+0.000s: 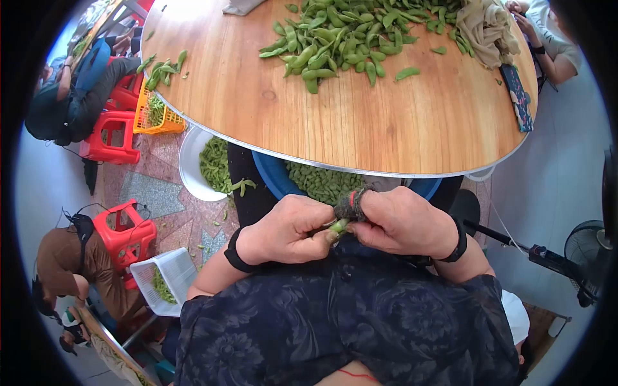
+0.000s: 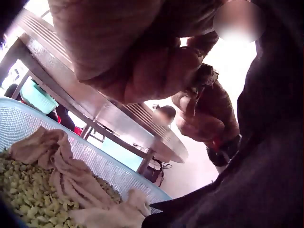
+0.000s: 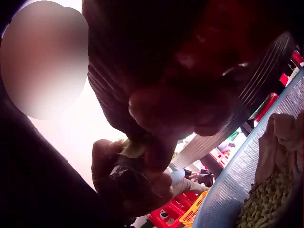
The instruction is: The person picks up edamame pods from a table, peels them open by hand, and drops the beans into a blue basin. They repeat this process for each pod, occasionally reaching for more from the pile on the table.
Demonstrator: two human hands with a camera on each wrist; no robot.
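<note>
A green soybean pod [image 1: 338,226] is held between both hands, just beyond the dark patterned shirt. My left hand [image 1: 290,230] pinches its near end between thumb and forefinger. From the other side my right hand [image 1: 409,222] pinches the pod too, its thumb close to the left fingertips. Dark, worn cloth with a red band [image 1: 351,204] wraps a finger of the right hand. Below the hands sits a blue basket [image 2: 90,152] of shelled green beans [image 2: 33,194], with a crumpled beige cloth [image 2: 69,166] lying over part of them.
Ahead stands a round wooden table [image 1: 270,122] with a heap of pods [image 1: 341,38], a cloth [image 1: 486,32] and a flowered phone-like case [image 1: 516,96]. At left are a white bucket [image 1: 191,170], a yellow basket [image 1: 170,122], red stools [image 1: 122,231] and other people. A fan [image 1: 586,251] is at right.
</note>
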